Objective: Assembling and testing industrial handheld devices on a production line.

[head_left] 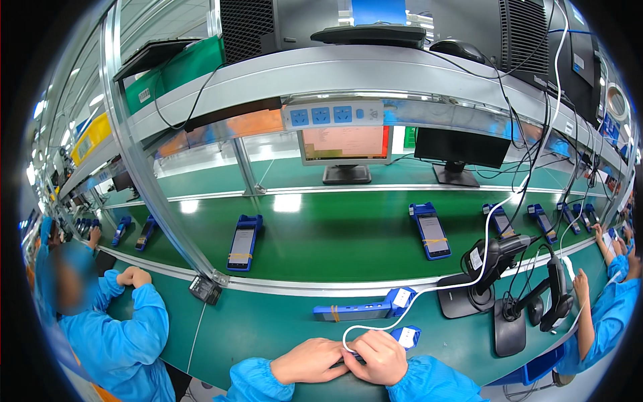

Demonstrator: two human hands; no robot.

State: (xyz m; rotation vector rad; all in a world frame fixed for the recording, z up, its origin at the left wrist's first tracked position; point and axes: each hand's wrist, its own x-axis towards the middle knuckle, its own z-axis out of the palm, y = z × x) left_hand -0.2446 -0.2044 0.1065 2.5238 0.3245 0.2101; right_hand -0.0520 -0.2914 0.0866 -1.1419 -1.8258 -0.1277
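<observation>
My left hand (pixel 309 360) and my right hand (pixel 380 357) meet at the near edge of the green workbench. A white cable (pixel 415 299) loops down from the upper right and ends in the pinched fingers of my right hand; its plug is hidden. Below my hands lies a blue handheld terminal (pixel 406 337), mostly covered, with only its right end showing. My left fingers are closed over its left part, against my right fingertips. Just beyond, a second blue handheld terminal (pixel 355 311) rests on its side with a yellow band around it.
Two black barcode scanners on stands (pixel 492 258) (pixel 556 288) stand to the right among cables. Beyond a metal rail, a green conveyor (pixel 335 234) carries several banded blue terminals. A metal post (pixel 157 194) rises at left. Co-workers in blue sleeves (pixel 127 335) sit on both sides.
</observation>
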